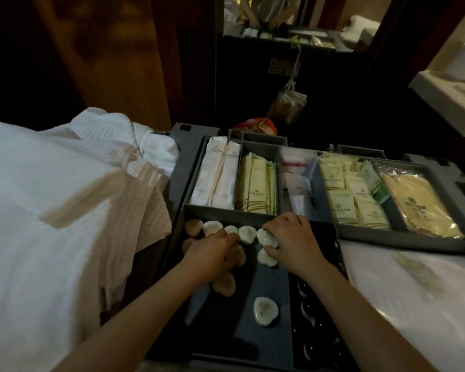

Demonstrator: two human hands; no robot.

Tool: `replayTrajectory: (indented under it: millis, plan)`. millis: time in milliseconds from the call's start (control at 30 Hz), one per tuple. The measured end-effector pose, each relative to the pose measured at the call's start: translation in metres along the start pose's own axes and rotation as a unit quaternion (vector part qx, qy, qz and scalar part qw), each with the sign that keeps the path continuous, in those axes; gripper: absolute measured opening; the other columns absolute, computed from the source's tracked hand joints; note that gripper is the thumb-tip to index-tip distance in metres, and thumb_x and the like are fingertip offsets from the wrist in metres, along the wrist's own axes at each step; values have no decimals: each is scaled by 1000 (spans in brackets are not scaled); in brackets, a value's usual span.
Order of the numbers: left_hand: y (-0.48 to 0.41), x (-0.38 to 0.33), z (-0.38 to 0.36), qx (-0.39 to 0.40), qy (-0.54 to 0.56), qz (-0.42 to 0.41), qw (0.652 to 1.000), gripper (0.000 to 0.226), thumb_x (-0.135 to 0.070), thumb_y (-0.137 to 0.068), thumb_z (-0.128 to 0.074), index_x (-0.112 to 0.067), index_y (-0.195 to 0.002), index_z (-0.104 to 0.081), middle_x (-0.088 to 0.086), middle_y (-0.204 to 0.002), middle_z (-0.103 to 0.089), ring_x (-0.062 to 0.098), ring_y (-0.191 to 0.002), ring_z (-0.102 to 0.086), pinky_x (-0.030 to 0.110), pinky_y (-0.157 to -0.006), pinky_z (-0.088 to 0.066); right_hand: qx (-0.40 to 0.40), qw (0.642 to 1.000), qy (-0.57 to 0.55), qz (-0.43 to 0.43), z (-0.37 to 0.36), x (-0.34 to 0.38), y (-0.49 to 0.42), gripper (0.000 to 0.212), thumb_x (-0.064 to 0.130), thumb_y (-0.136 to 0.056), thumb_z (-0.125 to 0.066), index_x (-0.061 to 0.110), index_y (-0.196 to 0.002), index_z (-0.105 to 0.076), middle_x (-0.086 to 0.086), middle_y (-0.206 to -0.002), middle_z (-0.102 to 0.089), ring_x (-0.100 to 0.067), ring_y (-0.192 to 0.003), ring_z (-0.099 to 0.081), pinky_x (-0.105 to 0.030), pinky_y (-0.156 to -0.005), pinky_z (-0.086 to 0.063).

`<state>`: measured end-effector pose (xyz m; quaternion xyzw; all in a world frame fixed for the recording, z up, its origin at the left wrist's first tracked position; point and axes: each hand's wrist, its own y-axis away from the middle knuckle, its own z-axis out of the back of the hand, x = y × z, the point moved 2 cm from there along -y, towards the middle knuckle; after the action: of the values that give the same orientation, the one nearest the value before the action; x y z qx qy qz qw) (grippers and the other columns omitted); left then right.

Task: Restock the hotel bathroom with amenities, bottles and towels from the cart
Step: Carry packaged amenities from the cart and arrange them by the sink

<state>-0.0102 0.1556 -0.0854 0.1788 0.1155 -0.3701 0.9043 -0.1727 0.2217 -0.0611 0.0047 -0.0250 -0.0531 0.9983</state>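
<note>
Both my hands reach into the near grey compartment (220,210) of the cart's top tray. It holds several small rounded white bottle caps (246,234) in a row and brownish ones (224,284) at the left. My left hand (212,253) lies over the brown ones with fingers curled down among them. My right hand (293,242) grips a white one (266,238) at its fingertips, with another white one (266,257) just below. A single white one (265,310) lies nearer to me.
Behind are compartments of wrapped amenity packets: white (218,178), cream (257,183), more cream and green (355,194), and a clear bag (419,202). Folded white robes (51,197) pile at the left. Dark bottle tops (306,310) line the right. A mirror (293,20) stands behind.
</note>
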Motion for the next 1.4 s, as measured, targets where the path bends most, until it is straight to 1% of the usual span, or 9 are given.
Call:
replayTrajectory:
  millis: [233,400,533,667,767,933,1167,1333,1400]
  plan:
    - [-9,-6,-7,-27,-83,-17,996,54,-51,-80,-56,-28,-126,-40,2,-125,-47,25,-108,-53,33,-65,-34,5,996,87,-21,-8,11,-7,36,31,-83,-57,21,-118,-55,0,-120,-58,-25,-118,-40,-37,-97,-29]
    - [-11,-8,-11,-37,-115,-32,992,53,-47,-81,-58,-25,-125,-41,6,-119,-48,27,-105,-54,34,-64,-36,-11,994,106,-32,-9,15,-6,28,24,-84,-56,19,-112,-57,-2,-114,-61,-27,-116,-41,-37,-94,-30]
    - [-5,-7,-1,-46,-80,-32,995,50,-45,-82,-57,-24,-125,-42,3,-122,-48,26,-105,-54,33,-64,-36,-24,998,53,-33,-4,13,-4,43,35,-81,-62,23,-122,-53,1,-118,-60,-23,-115,-44,-35,-93,-31]
    - [16,2,22,-86,21,-33,996,49,-48,-78,-63,-27,-118,-47,0,-117,-50,25,-103,-56,35,-73,-48,-77,995,-55,-31,25,19,5,58,41,-77,-67,25,-129,-48,4,-115,-61,-21,-107,-49,-32,-83,-31]
    - [37,11,44,-135,94,-44,985,44,-45,-77,-66,-27,-115,-52,-3,-110,-52,18,-95,-58,38,-77,-52,-94,990,-104,-11,50,34,14,62,38,-78,-67,24,-133,-44,2,-112,-61,-21,-105,-51,-33,-84,-36]
    - [77,31,75,-183,141,-65,971,38,-42,-77,-68,-32,-110,-52,-17,-101,-45,-4,-82,-49,10,-68,-41,-112,987,-117,21,85,69,29,65,39,-79,-68,27,-137,-39,3,-115,-59,-18,-106,-53,-31,-83,-42]
    - [136,54,109,-248,156,-45,955,45,-45,-75,-68,-33,-115,-53,-15,-104,-50,1,-86,-55,18,-76,-51,-132,980,-118,90,114,126,31,67,39,-80,-67,32,-138,-36,5,-118,-57,-15,-102,-57,-27,-76,-44]
    - [179,66,122,-310,103,-11,945,42,-40,-74,-71,-28,-112,-57,-17,-97,-47,-5,-76,-50,2,-67,-41,-141,964,-137,177,126,170,19,68,39,-79,-68,32,-139,-36,8,-116,-56,-12,-99,-55,-26,-78,-44]
    - [197,73,125,-323,94,23,942,44,-41,-73,-71,-29,-113,-57,-18,-97,-48,-2,-78,-52,4,-68,-42,-137,955,-154,215,130,185,14,68,39,-78,-68,33,-138,-36,8,-117,-57,-13,-100,-56,-29,-81,-47]
